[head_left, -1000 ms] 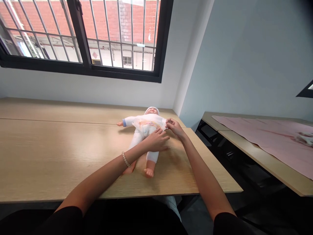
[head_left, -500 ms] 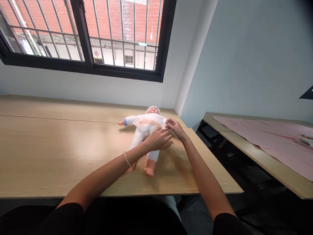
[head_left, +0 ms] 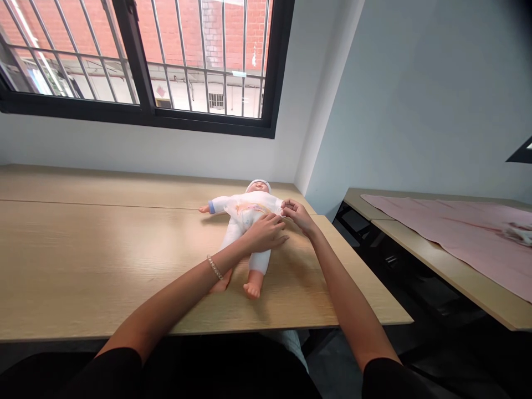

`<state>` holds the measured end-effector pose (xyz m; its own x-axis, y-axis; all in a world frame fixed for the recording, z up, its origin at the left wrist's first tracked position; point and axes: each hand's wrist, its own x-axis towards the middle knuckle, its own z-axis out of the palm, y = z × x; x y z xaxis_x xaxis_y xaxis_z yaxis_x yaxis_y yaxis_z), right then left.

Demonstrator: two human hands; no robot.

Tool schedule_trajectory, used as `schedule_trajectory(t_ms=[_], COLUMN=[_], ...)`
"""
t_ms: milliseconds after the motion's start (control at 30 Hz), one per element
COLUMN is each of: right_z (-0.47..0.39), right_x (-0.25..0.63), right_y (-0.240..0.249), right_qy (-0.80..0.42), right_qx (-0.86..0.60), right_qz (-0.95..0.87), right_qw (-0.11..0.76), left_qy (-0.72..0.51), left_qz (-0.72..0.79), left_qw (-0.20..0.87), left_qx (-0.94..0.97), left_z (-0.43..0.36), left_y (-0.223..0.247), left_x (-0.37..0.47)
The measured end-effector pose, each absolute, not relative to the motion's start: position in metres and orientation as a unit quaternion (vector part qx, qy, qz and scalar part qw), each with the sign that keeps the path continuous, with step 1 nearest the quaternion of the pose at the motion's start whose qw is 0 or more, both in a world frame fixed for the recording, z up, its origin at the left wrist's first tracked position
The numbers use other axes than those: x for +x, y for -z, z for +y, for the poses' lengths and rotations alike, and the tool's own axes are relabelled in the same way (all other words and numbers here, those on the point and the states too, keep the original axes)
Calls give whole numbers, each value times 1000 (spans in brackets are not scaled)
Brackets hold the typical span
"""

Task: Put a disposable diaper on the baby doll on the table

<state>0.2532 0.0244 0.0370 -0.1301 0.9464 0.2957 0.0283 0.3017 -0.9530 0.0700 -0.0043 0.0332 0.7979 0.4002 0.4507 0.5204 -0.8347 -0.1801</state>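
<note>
A baby doll in white clothes and a white cap lies face up on the wooden table, its head toward the wall and its bare feet toward me. One doll arm with a blue cuff stretches out to the left. My left hand reaches across the doll's lower body, its fingertips at the edge of the white top. At the doll's arm on the right, my right hand pinches the white sleeve between thumb and fingers. The doll's hand on that side is hidden.
A second table at the right carries a pink cloth with a blurred whitish item on it. Behind the doll are a wall and a barred window.
My left hand has shifted slightly left and its fingers have moved a little over the doll's top. My right hand stays at the sleeve. The view has shifted slightly.
</note>
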Motion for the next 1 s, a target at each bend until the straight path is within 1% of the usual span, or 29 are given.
schedule_trajectory(t_ms=[133, 267, 367, 467, 567, 700, 833, 1000], right_z=[22, 20, 18, 17, 18, 21, 22, 24], right_x=[254, 254, 252, 251, 251, 251, 250, 248], right_y=[-40, -42, -45, -46, -44, -40, -39, -36], right_qy=[-439, -439, -424, -414, -417, -426, -430, -427], right_qx=[-415, -420, -441, -453, -440, -421, -411, -399], right_qz=[-598, -590, -586, -582, -589, -596, -592, -595], right_qw=[527, 532, 532, 533, 535, 535, 543, 551], left_qy=[242, 249, 234, 210, 190, 185, 191, 217], left_qz=[-253, -281, -307, -303, -299, -303, -300, -302], left_qw=[174, 170, 148, 118, 93, 89, 106, 185], left_qx=[-920, -911, -911, -922, -931, -931, -929, -909], left_z=[-2, -4, -5, -3, 0, 2, 0, -6], left_y=[-34, -34, -33, -29, -25, -22, -23, -33], left_x=[68, 69, 69, 68, 67, 67, 68, 70])
